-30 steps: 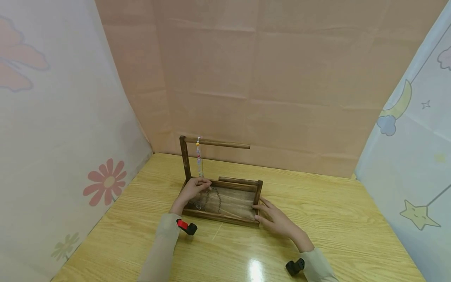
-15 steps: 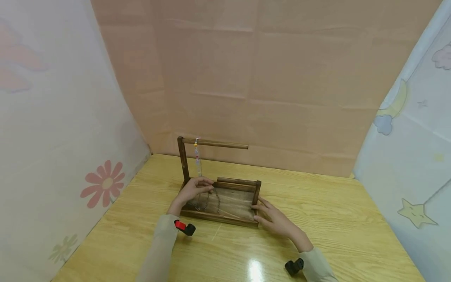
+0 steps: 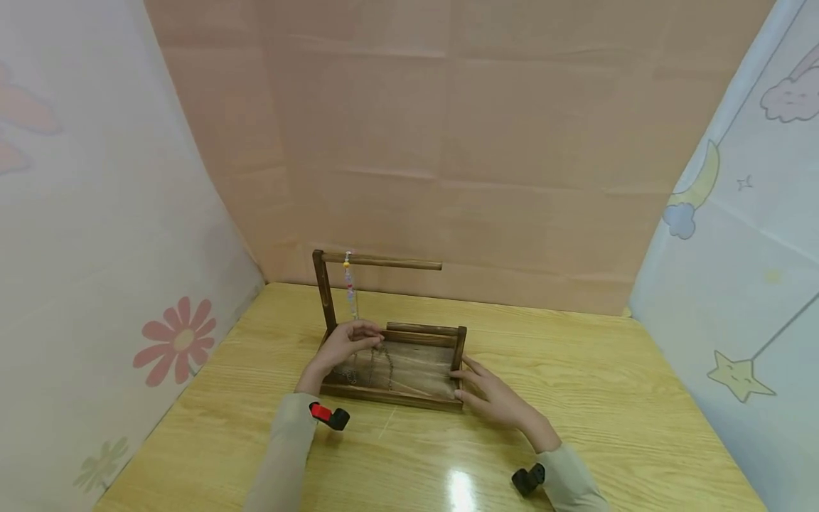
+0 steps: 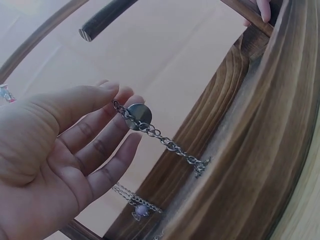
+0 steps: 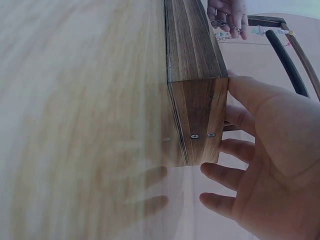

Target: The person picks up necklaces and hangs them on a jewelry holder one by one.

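Note:
My left hand (image 3: 342,347) pinches a dark metal chain necklace (image 4: 170,145) between thumb and fingertips, over the left part of a wooden jewelry stand's tray (image 3: 397,396). A round disc (image 4: 139,117) hangs at the pinched end, and the chain runs down into the tray. Another chain with a purple bead charm (image 4: 142,210) shows below that hand. At the tray's right end is my right hand (image 3: 495,400), thumb and index finger resting over the rim. Its other fingers (image 5: 222,172) extend loosely along the outside of the end wall.
The stand's upper bar (image 3: 397,263) carries a colorful beaded necklace (image 3: 350,284) near the left post (image 3: 324,291). A shorter lower bar (image 3: 419,328) runs along the tray's back right. The stand sits on a wood-grain table (image 3: 576,398), with a beige backdrop (image 3: 512,142) behind.
The head view has turned slightly, sliding the whole scene left. The left hand still pinches the chain, and the right hand stays at the tray's end.

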A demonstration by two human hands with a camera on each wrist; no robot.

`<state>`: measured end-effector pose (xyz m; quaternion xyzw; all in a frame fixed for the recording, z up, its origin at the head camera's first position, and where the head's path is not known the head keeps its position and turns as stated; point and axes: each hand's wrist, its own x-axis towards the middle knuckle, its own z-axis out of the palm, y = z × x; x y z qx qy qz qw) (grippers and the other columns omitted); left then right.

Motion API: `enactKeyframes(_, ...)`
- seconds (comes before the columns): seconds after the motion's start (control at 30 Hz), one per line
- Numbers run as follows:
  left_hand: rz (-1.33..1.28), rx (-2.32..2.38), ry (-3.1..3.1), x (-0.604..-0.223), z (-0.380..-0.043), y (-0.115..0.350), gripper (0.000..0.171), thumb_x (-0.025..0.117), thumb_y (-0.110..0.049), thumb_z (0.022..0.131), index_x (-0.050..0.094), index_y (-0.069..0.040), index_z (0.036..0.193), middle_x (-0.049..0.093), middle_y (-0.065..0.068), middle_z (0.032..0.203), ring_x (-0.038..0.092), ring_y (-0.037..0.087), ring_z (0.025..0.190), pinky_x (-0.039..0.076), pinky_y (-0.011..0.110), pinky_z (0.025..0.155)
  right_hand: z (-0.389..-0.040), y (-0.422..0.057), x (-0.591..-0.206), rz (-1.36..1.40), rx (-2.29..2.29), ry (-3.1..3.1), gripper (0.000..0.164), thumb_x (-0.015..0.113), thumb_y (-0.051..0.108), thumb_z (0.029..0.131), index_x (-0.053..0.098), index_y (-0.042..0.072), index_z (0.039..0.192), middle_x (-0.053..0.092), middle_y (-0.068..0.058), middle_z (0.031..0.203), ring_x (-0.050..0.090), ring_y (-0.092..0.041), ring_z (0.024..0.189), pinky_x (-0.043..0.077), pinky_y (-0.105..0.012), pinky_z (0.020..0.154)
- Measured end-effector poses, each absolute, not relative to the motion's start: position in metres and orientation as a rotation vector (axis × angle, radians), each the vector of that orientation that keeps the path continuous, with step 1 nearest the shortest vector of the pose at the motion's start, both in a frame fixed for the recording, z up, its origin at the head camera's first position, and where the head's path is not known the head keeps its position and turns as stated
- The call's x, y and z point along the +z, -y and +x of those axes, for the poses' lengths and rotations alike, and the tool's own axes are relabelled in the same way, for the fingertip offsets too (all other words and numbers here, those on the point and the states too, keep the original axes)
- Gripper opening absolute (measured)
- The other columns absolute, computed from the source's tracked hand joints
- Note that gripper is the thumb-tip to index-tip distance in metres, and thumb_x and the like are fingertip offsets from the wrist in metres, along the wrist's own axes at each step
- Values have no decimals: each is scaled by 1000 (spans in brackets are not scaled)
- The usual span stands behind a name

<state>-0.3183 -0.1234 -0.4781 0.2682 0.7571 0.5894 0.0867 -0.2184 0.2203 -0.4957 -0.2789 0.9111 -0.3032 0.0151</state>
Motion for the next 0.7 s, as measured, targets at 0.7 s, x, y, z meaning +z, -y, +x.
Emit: enactKeyframes(0.7,856,1845,-2186,-460,-311,119,30,60,-19,91,59,-6,118,61,26,114,64,26,99,41,59,92,-217,-220,-494,-842,-928,-2821,45,47,36,97,46,16,137,17,-15,153,28,-40,134,35,-59,99)
